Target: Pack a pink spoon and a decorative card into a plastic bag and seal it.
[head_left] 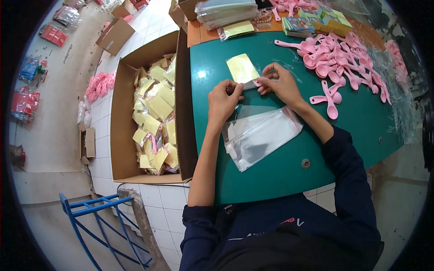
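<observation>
- Left hand (222, 100): fingers curled, pinching the near end of a clear packet with a yellow card (242, 68); rests on the green table (280, 171).
- Right hand (281, 83): fingers bent, pinching the packet's open end from the right side, just beside the left hand; a bit of pink shows at the fingertips, too small to identify.
- Clear packet with yellow card: lies flat on the table just beyond both hands, tilted slightly, its near edge held between them.
- Stack of empty clear plastic bags (260, 135): on the table between the forearms, just below the hands.
- Pile of pink plastic spoons (343, 58): spread over the table's right side, near the right hand; one spoon (331, 101) lies apart beside the right forearm.
- Large cardboard box (121, 113): on the tiled floor, touching the table's left edge, holding many filled yellow-card packets (156, 117).
- Stack of colourful small boxes (316, 20): at the far table edge.
- Blue metal frame (95, 217): on the floor at lower left.
</observation>
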A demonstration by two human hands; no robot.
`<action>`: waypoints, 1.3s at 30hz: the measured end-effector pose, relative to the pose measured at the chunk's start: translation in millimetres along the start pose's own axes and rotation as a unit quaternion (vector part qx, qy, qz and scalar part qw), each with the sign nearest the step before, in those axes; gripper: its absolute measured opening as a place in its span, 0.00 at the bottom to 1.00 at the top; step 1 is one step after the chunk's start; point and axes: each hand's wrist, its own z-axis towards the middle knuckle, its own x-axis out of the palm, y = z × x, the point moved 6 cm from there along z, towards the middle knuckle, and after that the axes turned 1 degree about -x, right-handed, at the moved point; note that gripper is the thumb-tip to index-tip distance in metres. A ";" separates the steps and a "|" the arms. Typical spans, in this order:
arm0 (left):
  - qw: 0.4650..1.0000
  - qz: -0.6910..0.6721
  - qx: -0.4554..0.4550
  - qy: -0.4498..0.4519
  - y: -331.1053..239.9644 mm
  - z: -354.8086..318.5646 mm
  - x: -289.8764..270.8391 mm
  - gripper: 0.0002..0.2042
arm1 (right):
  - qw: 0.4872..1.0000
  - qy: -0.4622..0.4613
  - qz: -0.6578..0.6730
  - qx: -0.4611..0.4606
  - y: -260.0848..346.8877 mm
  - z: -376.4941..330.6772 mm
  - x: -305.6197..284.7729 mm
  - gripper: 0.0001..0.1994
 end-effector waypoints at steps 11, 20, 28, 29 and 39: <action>0.995 -0.099 0.017 -0.023 5.4 -2.6 -2.2 0.14 | 0.998 0.011 -0.070 -0.004 3.0 -3.6 5.8 0.08; 0.994 -0.097 0.023 0.040 3.9 11.9 8.4 0.20 | 0.972 0.046 -0.228 -0.038 19.9 -6.4 -12.7 0.17; 0.920 0.197 0.337 -0.044 -53.5 9.6 5.3 0.16 | 0.769 0.141 -0.607 -0.145 69.7 -88.7 -75.4 0.11; 0.943 0.197 0.249 0.097 -53.2 -5.1 26.0 0.15 | 0.757 0.105 -0.628 -0.148 64.1 -95.8 -87.5 0.11; 0.953 0.143 0.180 0.196 -30.5 -43.6 54.0 0.09 | 0.840 -0.148 -0.469 -0.229 130.0 -94.1 -94.9 0.07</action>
